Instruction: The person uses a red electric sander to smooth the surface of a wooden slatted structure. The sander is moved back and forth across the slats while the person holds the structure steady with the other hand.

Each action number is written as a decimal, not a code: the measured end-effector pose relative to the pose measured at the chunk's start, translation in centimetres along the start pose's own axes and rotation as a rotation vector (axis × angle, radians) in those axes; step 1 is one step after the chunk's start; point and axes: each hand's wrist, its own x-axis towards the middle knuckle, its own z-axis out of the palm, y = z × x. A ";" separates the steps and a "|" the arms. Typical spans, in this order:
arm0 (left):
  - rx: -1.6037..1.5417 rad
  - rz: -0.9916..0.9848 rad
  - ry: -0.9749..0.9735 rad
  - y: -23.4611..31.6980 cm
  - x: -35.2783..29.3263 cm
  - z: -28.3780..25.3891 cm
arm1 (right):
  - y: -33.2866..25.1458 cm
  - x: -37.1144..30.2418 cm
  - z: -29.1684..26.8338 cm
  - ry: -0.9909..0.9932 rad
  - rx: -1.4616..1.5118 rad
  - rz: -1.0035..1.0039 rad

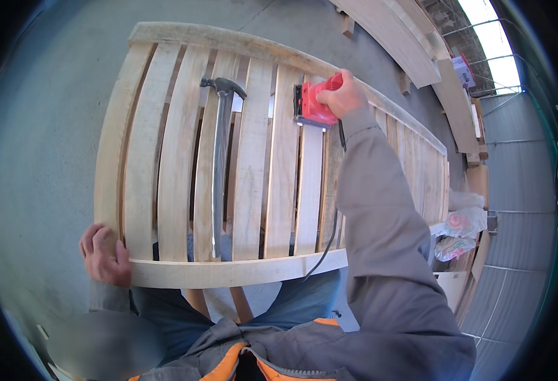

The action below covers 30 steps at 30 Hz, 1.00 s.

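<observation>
A slatted wooden frame [250, 219] of pale boards stretches out before me. My right hand [350, 96] is closed round a red electric sander [317, 109], whose flat base rests on the slats near the far rail. Its dark cord [320, 259] trails down over the near rail. At the frame's near left corner, my left hand [106, 256] grips the edge, fingers wrapped over the outer board. Between the hands a metal claw hammer [220, 165] lies lengthwise along the slats, its head pointing away from me. Neither hand touches it.
Long planks [396, 47] lie stacked at the far right on the grey floor [50, 140]. Patterned plastic bags [460, 228] sit by the frame's right end. A grey corrugated wall [514, 171] stands beyond. My legs [307, 298] are against the near rail.
</observation>
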 end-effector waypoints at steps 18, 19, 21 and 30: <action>0.041 -0.016 -0.025 0.2 0.2 0.0 | 1.2 6.0 0.2 -0.021 -0.010 -0.015; 0.039 -0.022 -0.026 0.2 0.3 0.0 | 1.3 6.0 0.2 -0.021 -0.004 -0.014; 0.038 -0.026 -0.029 0.3 0.3 0.0 | 1.5 6.2 0.1 -0.024 -0.006 -0.022; 0.056 -0.007 -0.039 -0.1 0.1 0.1 | 0.8 6.2 -0.2 -0.058 -0.014 -0.002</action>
